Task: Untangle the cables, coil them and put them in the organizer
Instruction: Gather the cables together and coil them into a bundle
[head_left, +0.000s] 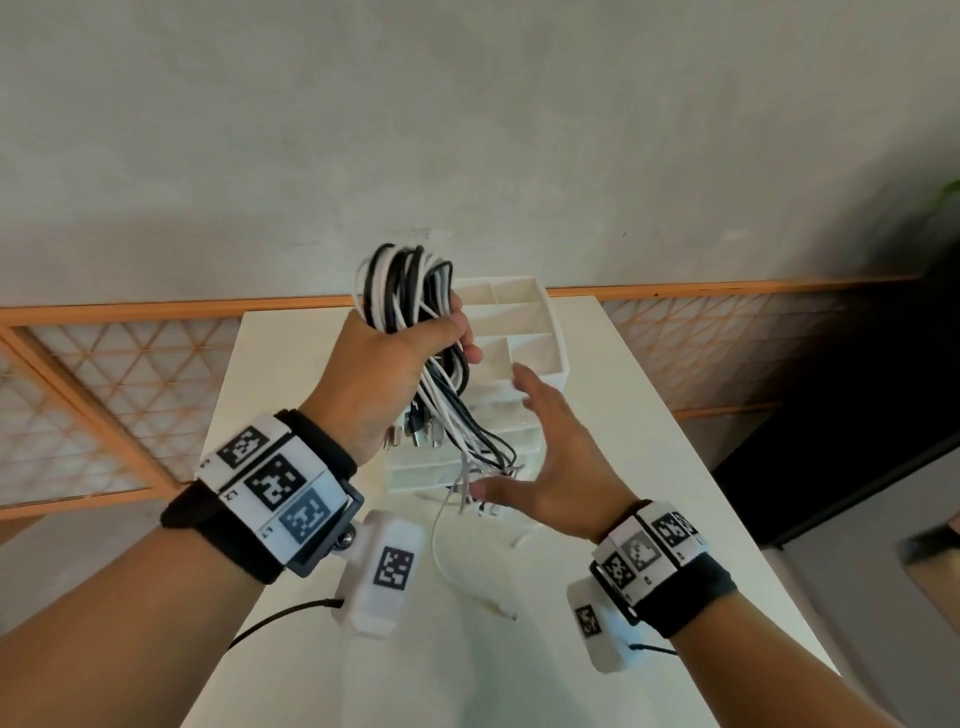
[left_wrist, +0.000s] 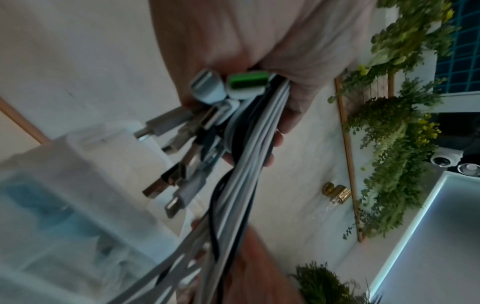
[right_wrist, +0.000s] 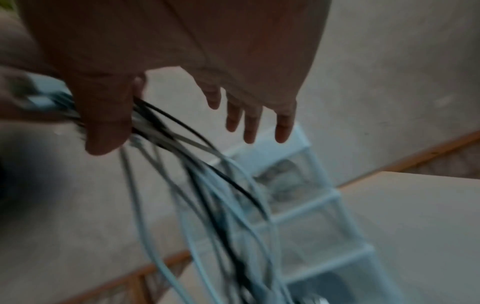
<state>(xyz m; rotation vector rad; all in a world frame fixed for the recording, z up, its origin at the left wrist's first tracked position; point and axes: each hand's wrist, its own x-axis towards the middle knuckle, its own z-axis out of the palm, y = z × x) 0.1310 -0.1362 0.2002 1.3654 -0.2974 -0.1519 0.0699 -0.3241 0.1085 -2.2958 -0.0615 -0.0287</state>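
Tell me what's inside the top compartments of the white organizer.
The organizer's visible top compartments look bare white inside, with no cables. The left hand and its cable bundle cover the near-left compartments, so those cannot be checked. The right hand hides the drawer fronts.

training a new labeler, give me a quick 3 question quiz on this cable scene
1. True or false: the left hand grips the bundle of cables.
2. The right hand is: A) gripping a plug, B) open beside the hanging strands, C) resting on the table.
3. Fill in: the white organizer stands on the table, ____ the raised bundle, as seen in the head view.

Key: 1 true; 2 B; 3 behind
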